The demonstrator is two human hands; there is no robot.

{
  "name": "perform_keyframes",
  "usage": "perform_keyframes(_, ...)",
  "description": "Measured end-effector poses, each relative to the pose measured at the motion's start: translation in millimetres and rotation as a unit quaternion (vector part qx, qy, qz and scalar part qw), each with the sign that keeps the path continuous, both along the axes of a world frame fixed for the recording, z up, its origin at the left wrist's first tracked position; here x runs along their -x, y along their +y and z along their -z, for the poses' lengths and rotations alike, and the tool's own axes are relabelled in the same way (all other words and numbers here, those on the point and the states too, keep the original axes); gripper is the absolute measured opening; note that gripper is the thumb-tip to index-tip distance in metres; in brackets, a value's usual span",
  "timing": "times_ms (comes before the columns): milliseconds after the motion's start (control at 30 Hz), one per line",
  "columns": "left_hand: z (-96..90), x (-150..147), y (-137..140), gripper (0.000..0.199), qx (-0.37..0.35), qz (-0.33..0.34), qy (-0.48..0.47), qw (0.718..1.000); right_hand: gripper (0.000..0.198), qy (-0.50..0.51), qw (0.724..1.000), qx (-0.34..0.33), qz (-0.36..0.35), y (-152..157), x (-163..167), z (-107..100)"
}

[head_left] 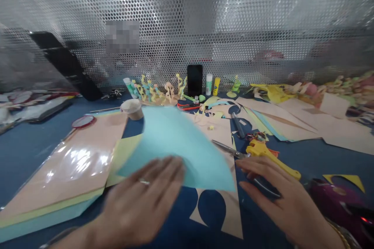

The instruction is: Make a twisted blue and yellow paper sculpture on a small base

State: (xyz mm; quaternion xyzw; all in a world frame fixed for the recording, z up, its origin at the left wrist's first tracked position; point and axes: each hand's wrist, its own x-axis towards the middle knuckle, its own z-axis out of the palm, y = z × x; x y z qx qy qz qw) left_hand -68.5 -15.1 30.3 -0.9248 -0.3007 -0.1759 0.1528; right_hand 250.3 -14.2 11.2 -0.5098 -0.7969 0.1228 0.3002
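Blue paper (172,132), matte and curved

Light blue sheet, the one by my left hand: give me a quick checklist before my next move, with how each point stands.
1. Left hand over the light blue sheet: ok.
2. Scissors near the right hand: ok, fingers are right at them.
3. Scissors firmly gripped: cannot tell.
4. Light blue sheet clear of other paper: not ok, it overlaps a yellow sheet and a pale pink sheet with cut-outs.
5. Right hand well away from the yellow tool: not ok, it lies close by.
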Motion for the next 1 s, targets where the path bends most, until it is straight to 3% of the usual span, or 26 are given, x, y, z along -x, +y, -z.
perform_keyframes(100,21.4,-51,15,0.035,-0.082,0.045,0.073,0.993,0.037,-0.051,0.997,-0.043,-0.026,-1,1,3)
perform_keyframes(200,31.5,-64,12,0.035,-0.035,0.054,0.093,0.994,0.039,-0.109,0.988,-0.003,-0.107,-1,4,6)
perform_keyframes(333,34.3,-54,9,0.028,0.037,0.054,0.06,0.996,0.035,-0.143,0.974,0.069,-0.163,0,6,12)
perform_keyframes(500,31.4,-44,20,0.022,0.148,0.068,-0.003,0.987,0.015,-0.154,0.968,0.047,-0.193,2,6,13)
perform_keyframes(700,28.9,-28,30,0.015,0.377,-0.004,-0.076,0.923,0.022,-0.15,0.972,0.065,-0.171,3,7,12)
perform_keyframes(867,33.1,-20,38,0.014,0.431,-0.05,-0.106,0.894,0.022,-0.116,0.973,0.156,-0.124,4,5,14)
perform_keyframes(1000,34.1,-19,41,0.013,0.468,-0.083,-0.102,0.874,0.018,-0.104,0.975,0.157,-0.118,6,5,16)
